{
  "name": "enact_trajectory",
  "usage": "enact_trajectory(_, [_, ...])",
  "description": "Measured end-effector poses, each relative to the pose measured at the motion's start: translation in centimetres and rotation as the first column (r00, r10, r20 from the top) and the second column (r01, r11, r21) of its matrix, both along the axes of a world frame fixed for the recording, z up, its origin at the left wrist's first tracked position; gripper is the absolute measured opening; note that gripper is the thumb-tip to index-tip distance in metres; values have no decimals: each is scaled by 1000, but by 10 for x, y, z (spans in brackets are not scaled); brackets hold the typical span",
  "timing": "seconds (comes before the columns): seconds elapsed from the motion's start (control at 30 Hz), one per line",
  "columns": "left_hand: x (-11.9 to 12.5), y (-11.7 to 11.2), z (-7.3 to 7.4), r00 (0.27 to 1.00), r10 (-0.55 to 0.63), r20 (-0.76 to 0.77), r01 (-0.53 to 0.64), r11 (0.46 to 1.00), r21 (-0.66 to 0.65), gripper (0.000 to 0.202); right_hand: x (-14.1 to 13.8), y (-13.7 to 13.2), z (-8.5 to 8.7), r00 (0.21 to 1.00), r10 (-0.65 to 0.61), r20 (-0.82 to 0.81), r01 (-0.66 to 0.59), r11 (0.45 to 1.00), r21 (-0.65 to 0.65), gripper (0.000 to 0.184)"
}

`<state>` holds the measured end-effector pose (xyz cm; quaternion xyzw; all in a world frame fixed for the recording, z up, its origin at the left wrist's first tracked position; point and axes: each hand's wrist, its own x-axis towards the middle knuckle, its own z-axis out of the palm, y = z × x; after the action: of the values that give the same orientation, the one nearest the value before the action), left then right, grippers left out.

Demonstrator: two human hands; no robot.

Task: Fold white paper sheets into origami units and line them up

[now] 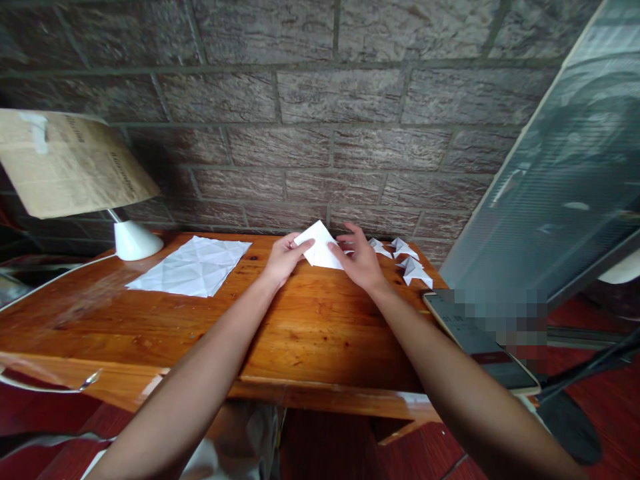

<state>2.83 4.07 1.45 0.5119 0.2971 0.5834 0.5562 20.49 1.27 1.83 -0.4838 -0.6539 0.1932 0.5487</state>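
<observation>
A small folded sheet of white paper is held up over the far middle of the wooden table, one corner pointing at the wall. My left hand pinches its left edge, thumb on the face turned to me. On the right side, my right hand has its thumb against the paper's lower right corner, with the other fingers raised behind and partly spread. Just right of that hand stand several folded paper pieces. To the left lies a creased white paper sheet, spread flat.
A lamp with a paper-covered shade stands at the table's left, its white cord running left. A tablet-like device lies at the right edge. Behind the wooden table rises a brick wall; a translucent panel leans at right.
</observation>
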Motion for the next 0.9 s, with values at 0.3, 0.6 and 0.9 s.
enact_trajectory(0.3, [-10,8,2,992,-15,126,40,981,-192,47,-4,-8,-1,904,-54,423,-3,991,131,71])
enact_trajectory(0.6, [-13,10,3,992,-45,117,67,979,-190,38,0,-7,5,960,-94,265,48,984,172,51])
enact_trajectory(0.9, [-14,10,4,992,-38,123,63,976,-209,37,0,0,-1,998,60,24,-61,996,66,67])
